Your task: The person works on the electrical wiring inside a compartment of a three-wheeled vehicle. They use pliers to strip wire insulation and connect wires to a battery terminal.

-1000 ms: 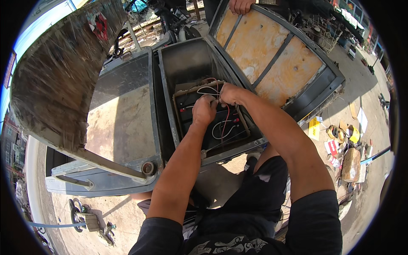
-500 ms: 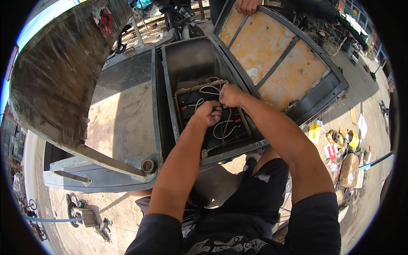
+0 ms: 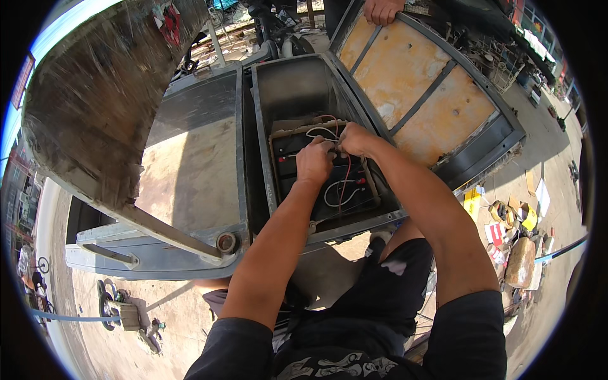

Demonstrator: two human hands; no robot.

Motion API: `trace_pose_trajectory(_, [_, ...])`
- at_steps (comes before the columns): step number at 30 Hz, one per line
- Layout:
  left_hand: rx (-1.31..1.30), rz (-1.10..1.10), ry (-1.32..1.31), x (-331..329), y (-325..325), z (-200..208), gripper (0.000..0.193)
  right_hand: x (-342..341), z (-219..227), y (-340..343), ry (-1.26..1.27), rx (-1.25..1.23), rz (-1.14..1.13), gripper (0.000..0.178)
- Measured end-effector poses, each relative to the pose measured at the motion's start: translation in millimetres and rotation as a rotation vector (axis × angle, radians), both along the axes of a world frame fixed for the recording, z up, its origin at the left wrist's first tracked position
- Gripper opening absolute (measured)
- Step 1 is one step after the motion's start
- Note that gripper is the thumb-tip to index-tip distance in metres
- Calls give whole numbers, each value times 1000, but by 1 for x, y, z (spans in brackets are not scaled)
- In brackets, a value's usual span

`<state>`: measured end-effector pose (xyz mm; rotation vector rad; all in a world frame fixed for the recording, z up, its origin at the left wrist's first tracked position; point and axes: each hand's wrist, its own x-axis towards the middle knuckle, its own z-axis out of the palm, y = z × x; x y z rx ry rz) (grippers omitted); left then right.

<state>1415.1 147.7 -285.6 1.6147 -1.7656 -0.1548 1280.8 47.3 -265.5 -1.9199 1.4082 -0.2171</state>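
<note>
Inside an open metal compartment sit several black batteries within a cardboard-like surround. White wires and a red wire run across their tops. My left hand is closed over the batteries, its fingertips pinching around a wire end. Close beside it, my right hand pinches at the same spot, fingertips nearly touching the left ones. A white loop of wire rises just beyond the fingers. The exact bit between the fingertips is too small to make out.
Another person's hand holds up the hinged lid with its rust-stained underside. A worn, curved panel stands raised at the left. A tape roll rests on the metal edge. Tools and packages lie on the ground at right.
My left hand has moved up and right to meet my right hand at the wires. The view has shifted slightly. The other person's hand still holds the lid.
</note>
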Motion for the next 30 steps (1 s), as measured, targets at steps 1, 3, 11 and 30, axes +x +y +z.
trace_pose_trajectory(1, [-9, -3, 3, 3, 0, -4, 16, 6, 0, 1, -25, 3, 26, 8])
trace_pose_trajectory(3, [-47, 30, -12, 10, 0, -5, 12, 9, 13, 12, -63, 35, 78, 10])
trace_pose_trajectory(11, [-52, 81, 173, -9, -10, -34, 9, 1, 9, 13, -90, 61, 95, 8])
trace_pose_trajectory(30, [-108, 225, 477, -32, -36, -53, 9, -23, -29, -17, -107, -236, 159, 10])
